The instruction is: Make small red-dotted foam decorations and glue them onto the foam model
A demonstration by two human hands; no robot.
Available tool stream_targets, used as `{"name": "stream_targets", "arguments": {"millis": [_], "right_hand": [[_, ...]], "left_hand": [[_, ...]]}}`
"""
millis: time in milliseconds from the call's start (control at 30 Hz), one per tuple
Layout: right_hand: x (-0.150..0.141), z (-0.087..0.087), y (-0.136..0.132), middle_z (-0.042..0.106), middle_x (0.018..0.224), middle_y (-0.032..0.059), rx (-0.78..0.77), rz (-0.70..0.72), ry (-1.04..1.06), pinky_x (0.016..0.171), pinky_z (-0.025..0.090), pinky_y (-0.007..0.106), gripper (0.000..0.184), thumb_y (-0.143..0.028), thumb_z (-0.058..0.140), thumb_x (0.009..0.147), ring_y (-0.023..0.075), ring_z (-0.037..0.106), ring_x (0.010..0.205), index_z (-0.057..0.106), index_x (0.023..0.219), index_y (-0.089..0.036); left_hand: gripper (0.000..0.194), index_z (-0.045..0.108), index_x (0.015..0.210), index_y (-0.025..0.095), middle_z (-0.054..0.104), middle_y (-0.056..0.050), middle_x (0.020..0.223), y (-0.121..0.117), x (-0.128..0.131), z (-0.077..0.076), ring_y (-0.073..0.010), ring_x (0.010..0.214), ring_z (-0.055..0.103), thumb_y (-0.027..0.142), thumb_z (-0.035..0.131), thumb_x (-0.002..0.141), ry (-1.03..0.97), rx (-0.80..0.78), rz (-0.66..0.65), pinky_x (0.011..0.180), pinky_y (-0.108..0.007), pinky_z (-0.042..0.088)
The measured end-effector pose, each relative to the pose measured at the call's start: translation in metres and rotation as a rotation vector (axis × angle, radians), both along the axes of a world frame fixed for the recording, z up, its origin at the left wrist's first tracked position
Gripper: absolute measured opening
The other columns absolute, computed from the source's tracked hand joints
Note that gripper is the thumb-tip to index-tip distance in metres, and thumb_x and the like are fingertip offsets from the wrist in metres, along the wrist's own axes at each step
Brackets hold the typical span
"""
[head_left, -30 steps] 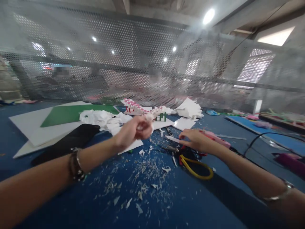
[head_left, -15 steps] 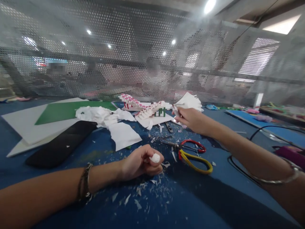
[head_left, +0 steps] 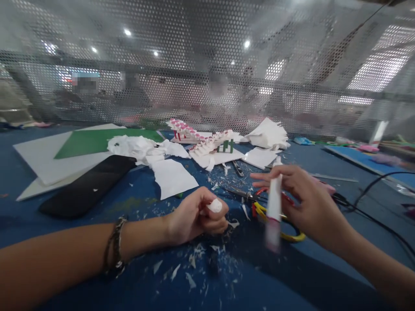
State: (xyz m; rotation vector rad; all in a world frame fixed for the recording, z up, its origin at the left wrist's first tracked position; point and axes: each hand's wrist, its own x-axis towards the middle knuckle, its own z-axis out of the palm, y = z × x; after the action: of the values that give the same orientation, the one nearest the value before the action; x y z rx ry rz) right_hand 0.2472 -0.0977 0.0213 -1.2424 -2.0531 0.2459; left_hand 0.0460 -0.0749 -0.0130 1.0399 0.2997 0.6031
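Observation:
My left hand [head_left: 197, 216] rests on the blue table, its fingers closed round a small white lump [head_left: 215, 206] whose material I cannot make out. My right hand [head_left: 301, 201] is raised over the scissors [head_left: 296, 237] and pinches a slim white tube [head_left: 275, 194] with a pink lower end, blurred by motion. The scissors have red and yellow handles and are partly hidden by the hand and tube. White scraps [head_left: 191, 280] lie scattered around my left hand. Behind stands a white model [head_left: 210, 144] with pink dots and red and green posts.
A black phone-like slab [head_left: 89, 185], a white sheet [head_left: 175, 177], crumpled paper [head_left: 136, 149] and a green sheet [head_left: 84, 142] lie to the left. A fanned white stack [head_left: 267, 133] stands behind. A black cable [head_left: 385, 222] crosses the right; perforated mesh [head_left: 194, 56] rises at the back.
My left hand came down and nearer, then stayed on the table. My right hand reached forward beside the model and has come back with the white tube, held upright over the scissors.

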Motion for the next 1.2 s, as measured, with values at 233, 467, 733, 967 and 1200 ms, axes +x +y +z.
{"name": "stream_targets", "arguments": {"millis": [233, 467, 733, 967, 1200], "right_hand": [[-0.003, -0.011, -0.001, 0.062, 0.091, 0.0040, -0.196, 0.207, 0.394, 0.062, 0.050, 0.031, 0.020, -0.040, 0.048, 0.078, 0.0169, 0.063, 0.074, 0.036, 0.080, -0.024], [-0.006, -0.001, -0.016, 0.059, 0.073, 0.0019, -0.289, 0.288, 0.679, 0.059, 0.050, 0.030, 0.037, -0.057, 0.036, 0.077, 0.0146, 0.057, 0.063, 0.054, 0.085, -0.026], [-0.004, -0.003, -0.023, 0.060, 0.061, 0.0008, -0.431, 0.315, 0.726, 0.044, 0.046, 0.021, 0.018, -0.038, 0.048, 0.079, 0.0108, 0.056, 0.051, 0.058, 0.075, -0.023], [-0.010, -0.007, -0.025, 0.060, 0.062, 0.0019, -0.489, 0.387, 0.659, 0.045, 0.047, 0.018, 0.019, -0.035, 0.050, 0.078, 0.0087, 0.055, 0.051, 0.052, 0.079, -0.017], [-0.008, -0.006, -0.024, 0.060, 0.066, 0.0004, -0.340, 0.336, 0.491, 0.047, 0.046, 0.015, 0.007, -0.017, 0.045, 0.078, 0.0068, 0.057, 0.053, 0.053, 0.078, -0.018]], "left_hand": [[0.042, 0.024, 0.043, 0.020, 0.014, 0.008, 0.035, -0.003, 0.004, -0.001, -0.0075, 0.036, 0.011, 0.041, 0.034, 0.077, 0.054, 0.082, 0.023, 0.045, -0.027, 0.010], [0.031, 0.031, 0.059, 0.020, 0.028, 0.005, 0.052, -0.011, 0.002, 0.004, -0.0088, 0.044, 0.023, 0.033, 0.022, 0.086, 0.307, 0.513, 0.050, 0.044, -0.023, 0.022], [0.023, 0.050, 0.071, 0.019, 0.053, 0.004, 0.061, -0.014, -0.001, 0.000, -0.0096, 0.056, 0.047, 0.023, 0.034, 0.087, 0.589, 1.194, 0.400, 0.056, -0.021, 0.030], [0.018, 0.058, 0.089, 0.021, 0.061, 0.005, 0.064, -0.010, -0.001, 0.001, -0.0076, 0.055, 0.051, 0.019, 0.040, 0.085, 0.518, 1.330, 0.445, 0.056, -0.017, 0.034], [0.017, 0.060, 0.083, 0.019, 0.063, 0.005, 0.065, -0.008, 0.000, 0.003, -0.0069, 0.052, 0.050, 0.016, 0.043, 0.083, 0.530, 1.276, 0.458, 0.052, -0.016, 0.034]]}}
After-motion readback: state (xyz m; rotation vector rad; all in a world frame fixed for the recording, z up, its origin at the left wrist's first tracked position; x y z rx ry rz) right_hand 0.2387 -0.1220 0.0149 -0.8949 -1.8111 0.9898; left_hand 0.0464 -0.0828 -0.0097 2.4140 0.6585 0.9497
